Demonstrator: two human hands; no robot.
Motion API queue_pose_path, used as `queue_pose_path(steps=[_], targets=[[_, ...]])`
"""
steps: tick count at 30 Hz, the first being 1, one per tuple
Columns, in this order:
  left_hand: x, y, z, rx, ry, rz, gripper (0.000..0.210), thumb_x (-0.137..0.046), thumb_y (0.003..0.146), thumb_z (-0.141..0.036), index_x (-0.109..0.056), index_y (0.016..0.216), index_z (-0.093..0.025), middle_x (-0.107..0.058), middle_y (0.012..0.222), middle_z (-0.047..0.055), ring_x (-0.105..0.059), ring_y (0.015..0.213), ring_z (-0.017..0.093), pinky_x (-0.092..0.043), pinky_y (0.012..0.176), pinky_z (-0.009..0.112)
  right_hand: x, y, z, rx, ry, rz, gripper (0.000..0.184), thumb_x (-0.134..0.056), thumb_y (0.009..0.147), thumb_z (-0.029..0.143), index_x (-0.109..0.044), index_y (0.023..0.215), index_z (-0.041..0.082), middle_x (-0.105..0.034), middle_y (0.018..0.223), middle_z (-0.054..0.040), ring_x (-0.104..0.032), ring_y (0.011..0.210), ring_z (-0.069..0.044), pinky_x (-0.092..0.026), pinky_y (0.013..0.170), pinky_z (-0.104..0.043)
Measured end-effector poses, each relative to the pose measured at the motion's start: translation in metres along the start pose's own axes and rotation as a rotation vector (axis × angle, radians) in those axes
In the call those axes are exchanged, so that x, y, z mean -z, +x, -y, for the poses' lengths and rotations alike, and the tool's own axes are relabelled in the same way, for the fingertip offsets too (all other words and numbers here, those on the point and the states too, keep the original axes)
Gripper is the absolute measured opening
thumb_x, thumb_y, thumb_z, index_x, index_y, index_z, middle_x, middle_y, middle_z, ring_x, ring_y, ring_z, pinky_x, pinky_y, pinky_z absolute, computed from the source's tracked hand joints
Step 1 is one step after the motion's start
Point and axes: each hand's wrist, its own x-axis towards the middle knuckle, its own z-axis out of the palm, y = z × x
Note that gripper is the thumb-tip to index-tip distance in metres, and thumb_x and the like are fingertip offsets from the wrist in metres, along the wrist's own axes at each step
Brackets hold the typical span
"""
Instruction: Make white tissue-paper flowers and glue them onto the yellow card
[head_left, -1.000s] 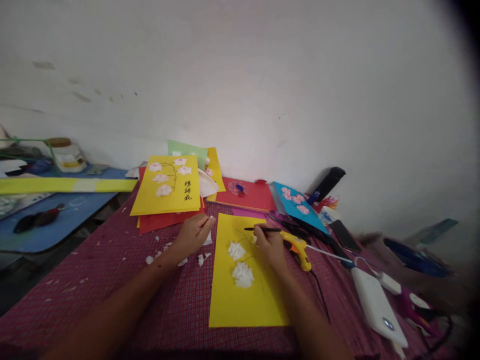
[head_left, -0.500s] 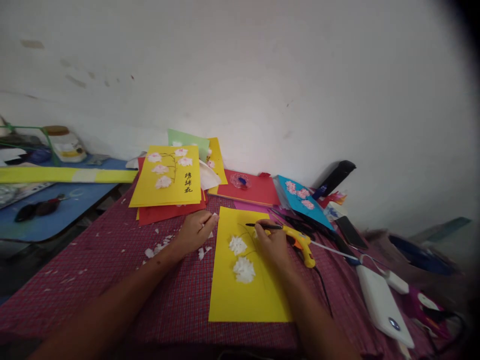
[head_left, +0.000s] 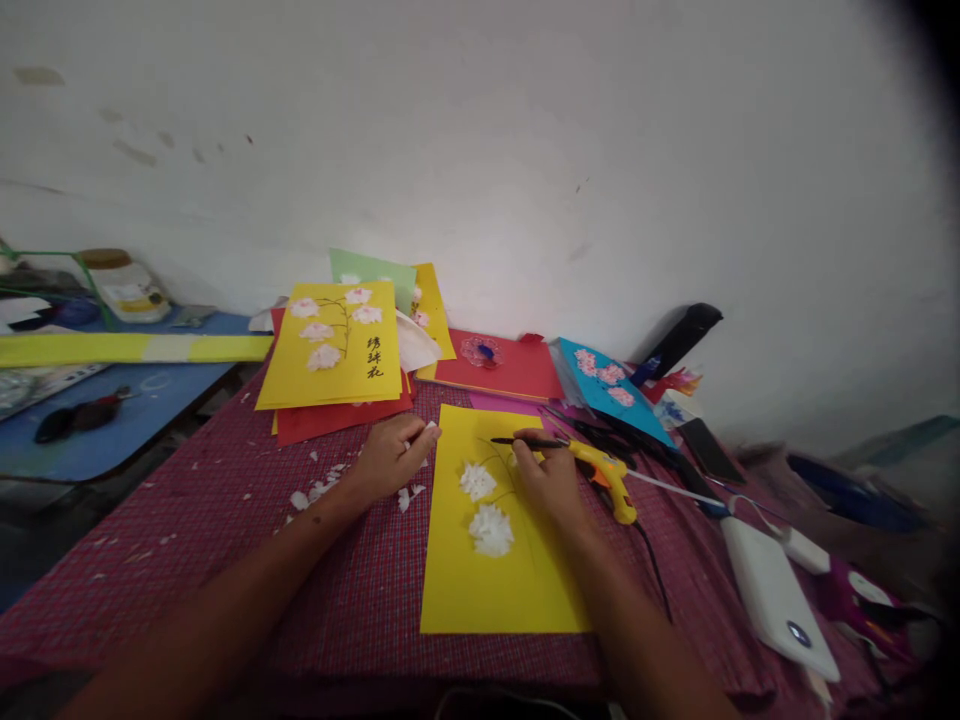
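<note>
My right hand (head_left: 550, 480) is closed around a black pen (head_left: 517, 442). The pen's tip lies over thin drawn stem lines on a yellow sheet (head_left: 480, 600). Two white ruffled paper flowers (head_left: 491, 530) sit on that sheet, left of my right hand, which covers part of its upper right. Left of the sheet, my left hand (head_left: 391, 457) is closed, fingers curled, with a small piece of white paper (head_left: 430, 427) showing at its fingertips. White paper scraps (head_left: 311, 494) lie on the checked cloth beside my left wrist.
A finished-looking yellow flower card (head_left: 300, 380) lies on red sheets at the back left. Behind are a red sheet (head_left: 525, 375) and a blue card (head_left: 637, 415). A yellow glue gun (head_left: 616, 490), a phone (head_left: 709, 450) and a white power bank (head_left: 780, 600) lie rightward.
The view has shifted slightly. Both hands keep nearly the same places and holds; the pen tip remains over the upper part of the yellow sheet.
</note>
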Motion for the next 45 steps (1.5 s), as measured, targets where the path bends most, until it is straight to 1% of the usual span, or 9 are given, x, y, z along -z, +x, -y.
queue_pose_path(steps=[7, 13, 21, 27, 31, 35, 40, 42, 45], targets=[[-0.001, -0.001, 0.000, -0.007, 0.001, 0.006, 0.040, -0.048, 0.098, -0.039, -0.046, 0.063, -0.019, -0.047, 0.061, -0.003, -0.046, 0.060, 0.013, -0.032, 0.060, 0.027, 0.003, 0.001, 0.003, 0.047, 0.023, -0.039, 0.015, -0.053, 0.083, 0.030, -0.065, 0.090, 0.023, -0.070, 0.087, -0.0045, -0.066, 0.082, -0.023, -0.052, 0.076, -0.032], [0.000, 0.000, -0.002, 0.021, -0.005, 0.010, 0.036, -0.049, 0.097, -0.040, -0.051, 0.067, -0.019, -0.053, 0.065, -0.002, -0.050, 0.063, 0.014, -0.035, 0.062, 0.027, 0.005, 0.001, -0.001, 0.085, 0.102, -0.102, 0.017, -0.056, 0.084, 0.030, -0.067, 0.096, 0.024, -0.071, 0.094, -0.0053, -0.066, 0.089, -0.024, -0.052, 0.082, -0.036], [0.003, 0.000, -0.004, 0.050, -0.072, -0.006, 0.030, -0.047, 0.097, -0.038, -0.058, 0.076, -0.019, -0.056, 0.072, -0.001, -0.053, 0.069, 0.016, -0.038, 0.066, 0.028, 0.010, 0.004, -0.009, 0.104, 0.110, -0.232, 0.023, -0.057, 0.086, 0.032, -0.067, 0.103, 0.021, -0.071, 0.083, -0.0035, -0.066, 0.078, -0.023, -0.052, 0.069, -0.034], [0.005, 0.004, -0.005, 0.245, -0.323, -0.070, 0.033, -0.047, 0.097, -0.044, -0.057, 0.079, -0.019, -0.058, 0.071, -0.001, -0.053, 0.066, 0.014, -0.040, 0.063, 0.026, 0.012, 0.002, -0.004, 0.128, -0.008, -0.180, 0.021, -0.057, 0.089, 0.036, -0.071, 0.089, 0.022, -0.073, 0.082, -0.0050, -0.069, 0.081, -0.025, -0.052, 0.078, -0.037], [0.005, 0.007, -0.003, 0.345, -0.470, -0.170, 0.028, -0.050, 0.096, -0.043, -0.060, 0.088, -0.019, -0.058, 0.069, -0.001, -0.053, 0.064, 0.014, -0.041, 0.061, 0.025, 0.009, 0.002, -0.007, 0.120, 0.095, -0.182, 0.022, -0.059, 0.087, 0.034, -0.073, 0.099, 0.021, -0.076, 0.094, -0.0080, -0.071, 0.090, -0.027, -0.054, 0.083, -0.040], [0.003, 0.007, -0.001, 0.360, -0.540, -0.177, 0.025, -0.052, 0.094, -0.042, -0.061, 0.097, -0.018, -0.057, 0.069, -0.002, -0.054, 0.062, 0.013, -0.041, 0.060, 0.025, 0.006, -0.001, -0.006, 0.135, 0.138, -0.032, 0.022, -0.060, 0.087, 0.028, -0.073, 0.103, 0.023, -0.076, 0.104, -0.0086, -0.071, 0.097, -0.026, -0.055, 0.088, -0.041], [0.003, 0.007, -0.004, 0.353, -0.499, -0.160, 0.023, -0.052, 0.094, -0.040, -0.061, 0.096, -0.019, -0.057, 0.067, -0.003, -0.054, 0.061, 0.013, -0.040, 0.059, 0.025, 0.005, -0.005, 0.000, 0.252, 0.026, 0.168, 0.022, -0.061, 0.090, 0.027, -0.074, 0.107, 0.028, -0.075, 0.106, -0.0059, -0.070, 0.099, -0.025, -0.054, 0.091, -0.042], [0.003, 0.007, -0.005, 0.360, -0.498, -0.152, 0.022, -0.052, 0.094, -0.039, -0.061, 0.095, -0.019, -0.058, 0.067, -0.003, -0.054, 0.061, 0.013, -0.040, 0.059, 0.025, 0.004, -0.005, 0.000, 0.269, 0.006, 0.191, 0.022, -0.061, 0.090, 0.028, -0.074, 0.108, 0.028, -0.075, 0.106, -0.0058, -0.069, 0.098, -0.025, -0.054, 0.090, -0.042], [0.003, 0.007, -0.004, 0.357, -0.502, -0.147, 0.021, -0.052, 0.094, -0.038, -0.061, 0.095, -0.019, -0.057, 0.067, -0.003, -0.053, 0.061, 0.013, -0.040, 0.060, 0.025, 0.003, -0.005, -0.003, 0.226, 0.022, 0.135, 0.021, -0.060, 0.092, 0.029, -0.074, 0.107, 0.028, -0.075, 0.106, -0.0060, -0.070, 0.099, -0.025, -0.054, 0.090, -0.041]])
